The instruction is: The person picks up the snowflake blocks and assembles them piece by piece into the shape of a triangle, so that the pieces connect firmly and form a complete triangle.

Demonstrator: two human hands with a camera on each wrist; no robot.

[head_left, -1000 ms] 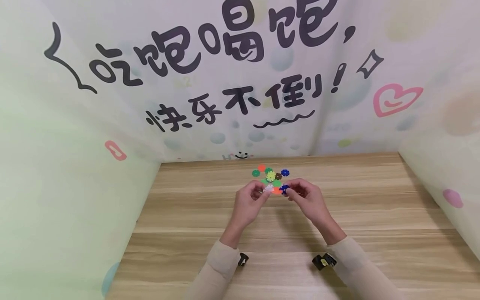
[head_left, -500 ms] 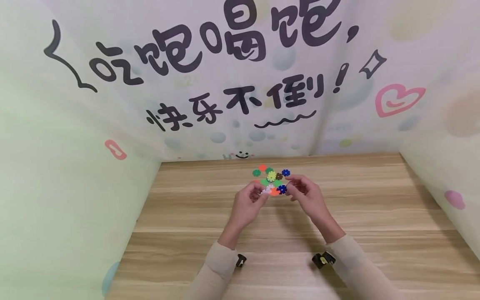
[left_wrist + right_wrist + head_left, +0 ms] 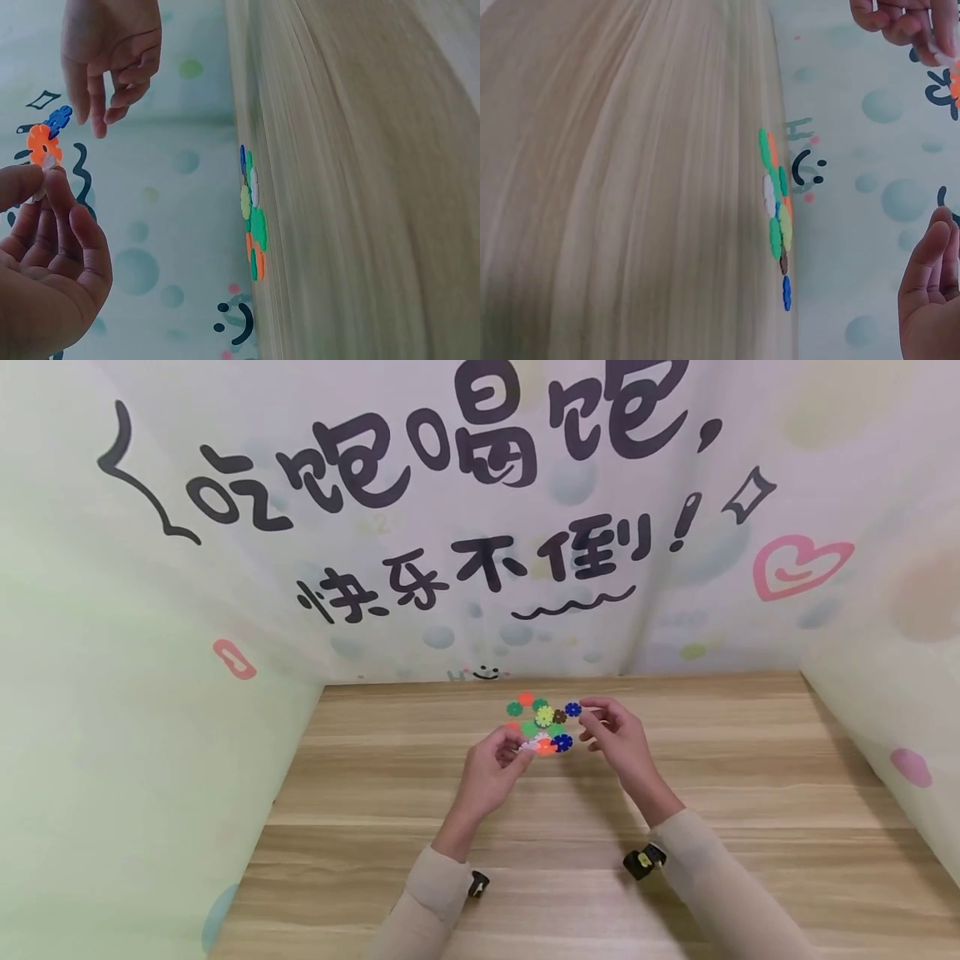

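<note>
My left hand (image 3: 487, 772) pinches a white snowflake disc (image 3: 531, 745) between thumb and index finger. Fitted to it is an orange disc (image 3: 39, 144), and beyond that a dark blue disc (image 3: 58, 120), so the three form a short chain. In the left wrist view this chain is held up off the table. My right hand (image 3: 622, 739) is to the right of the chain with its fingers loosely bent and nothing in them. In the head view its fingertips come close to a loose blue disc (image 3: 573, 709), while in the left wrist view the hand hangs fingers down.
Several loose discs lie in a cluster on the wooden table (image 3: 375, 777) near its back edge, among them a yellow disc (image 3: 544, 717), a brown disc (image 3: 559, 717) and a green disc (image 3: 514, 709). A printed cloth wall (image 3: 420, 577) rises behind the table.
My right hand has let go of the dark blue disc at the chain's end and moved away, up and to the right. The left hand keeps hold of the chain, shifted slightly left.
</note>
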